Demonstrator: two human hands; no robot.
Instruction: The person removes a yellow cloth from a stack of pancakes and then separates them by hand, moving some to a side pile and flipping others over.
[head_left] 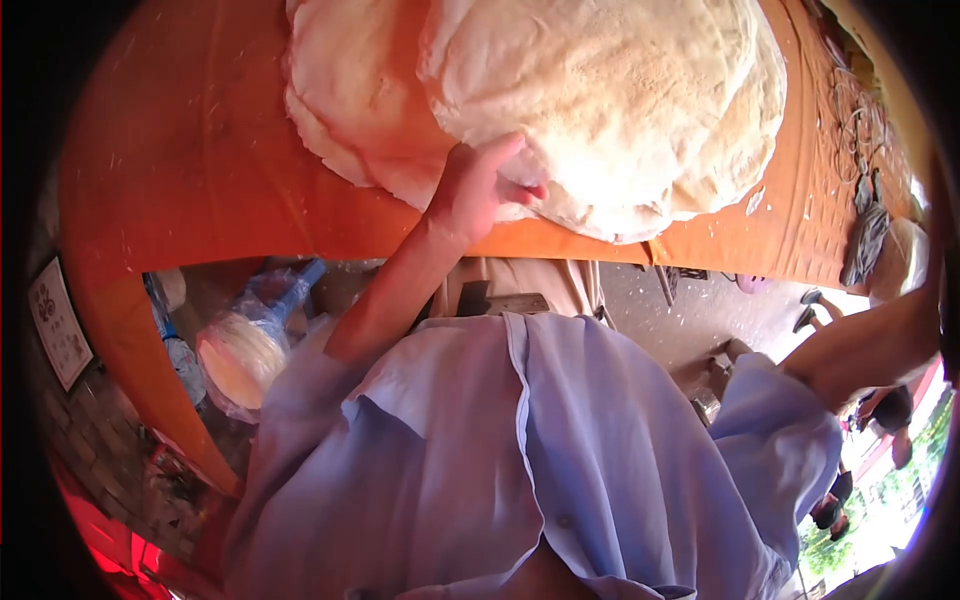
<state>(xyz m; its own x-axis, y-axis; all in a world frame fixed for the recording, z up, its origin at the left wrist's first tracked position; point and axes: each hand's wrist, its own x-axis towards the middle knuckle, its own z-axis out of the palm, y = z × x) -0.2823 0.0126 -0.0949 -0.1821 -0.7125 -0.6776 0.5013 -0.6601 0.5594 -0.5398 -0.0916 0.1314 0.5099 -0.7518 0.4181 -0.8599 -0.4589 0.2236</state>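
My left hand (483,190) reaches over the front edge of the table onto a pile of soft, off-white sheets (600,95) that look like batting. Its index finger and thumb are spread apart, touching the pile's near edge, with white material between them. The other fingers are partly hidden. The pile has thick, uneven, ragged edges, and a second layer (350,120) sticks out on its left. My right forearm (865,345) extends up at the right side, and the hand at its end lies outside the picture.
An orange cover (200,170) drapes the table. Beneath it lies a clear plastic bag (245,355) holding pale, layered material. Dark straps or cloth (866,235) hang at the table's right end. A framed sheet (60,322) stands at left. Other people (890,410) appear at far right.
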